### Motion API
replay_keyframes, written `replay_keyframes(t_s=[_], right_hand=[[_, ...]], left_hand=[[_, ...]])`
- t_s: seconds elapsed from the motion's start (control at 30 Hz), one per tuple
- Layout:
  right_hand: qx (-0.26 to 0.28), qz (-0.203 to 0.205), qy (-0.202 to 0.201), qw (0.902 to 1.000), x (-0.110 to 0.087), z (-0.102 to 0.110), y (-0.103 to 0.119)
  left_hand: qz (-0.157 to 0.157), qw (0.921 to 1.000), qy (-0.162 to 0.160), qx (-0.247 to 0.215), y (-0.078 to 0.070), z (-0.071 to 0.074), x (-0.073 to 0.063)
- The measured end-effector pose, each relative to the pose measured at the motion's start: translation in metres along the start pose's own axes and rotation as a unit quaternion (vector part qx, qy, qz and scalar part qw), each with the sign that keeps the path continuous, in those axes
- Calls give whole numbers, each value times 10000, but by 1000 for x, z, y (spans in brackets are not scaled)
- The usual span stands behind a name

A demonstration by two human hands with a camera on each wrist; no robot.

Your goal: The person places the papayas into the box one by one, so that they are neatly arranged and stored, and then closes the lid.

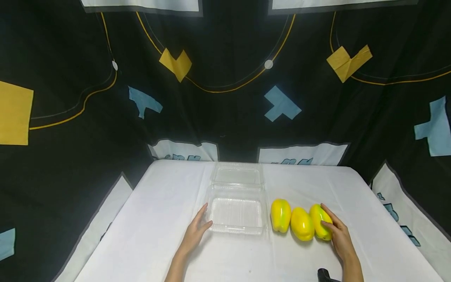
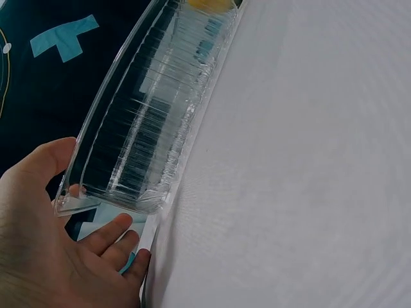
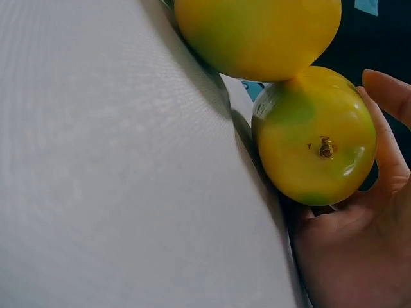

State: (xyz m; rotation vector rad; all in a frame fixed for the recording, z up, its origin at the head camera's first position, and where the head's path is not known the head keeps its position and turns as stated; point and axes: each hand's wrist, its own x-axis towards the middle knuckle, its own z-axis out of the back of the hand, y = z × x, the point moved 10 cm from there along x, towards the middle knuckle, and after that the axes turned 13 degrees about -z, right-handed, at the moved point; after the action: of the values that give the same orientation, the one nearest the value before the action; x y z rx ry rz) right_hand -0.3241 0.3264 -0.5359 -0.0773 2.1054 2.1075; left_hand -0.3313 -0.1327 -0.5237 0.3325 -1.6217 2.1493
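In the head view a clear plastic clamshell box (image 1: pixel 237 213) lies with its lid (image 1: pixel 237 174) folded back. My left hand (image 1: pixel 194 232) touches the box's near left corner, fingers along its side, thumb at the front. In the left wrist view that hand (image 2: pixel 61 237) has its thumb against the clear rim (image 2: pixel 96 128); the other fingers lie loose below. To the right, three glossy yellow fruits with green tinges stand in a row. My right hand (image 1: pixel 340 235) holds the rightmost yellow fruit (image 1: pixel 318 219) between thumb and fingers. In the right wrist view the fruit (image 3: pixel 308 141) shows its brown stem end.
A middle fruit (image 1: pixel 302 224) stands close beside the held one, with a left fruit (image 1: pixel 280 215) near the box. Everything sits on a white-covered table (image 1: pixel 141 243). Dark patterned curtain (image 1: pixel 225 113) surrounds it. A black object (image 1: pixel 325 275) shows near my right wrist.
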Motion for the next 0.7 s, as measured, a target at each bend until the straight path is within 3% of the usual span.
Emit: replay_keyframes(t_s=[0.33,0.7], right_hand=[[53,105,71,9999,0,0,-2],[-40,17,-126,9999,-2,3,-1]], left_hand=[[82,9998,-26,205,-1,1,-4],[-41,10000,24,65,-4,-1,-2]])
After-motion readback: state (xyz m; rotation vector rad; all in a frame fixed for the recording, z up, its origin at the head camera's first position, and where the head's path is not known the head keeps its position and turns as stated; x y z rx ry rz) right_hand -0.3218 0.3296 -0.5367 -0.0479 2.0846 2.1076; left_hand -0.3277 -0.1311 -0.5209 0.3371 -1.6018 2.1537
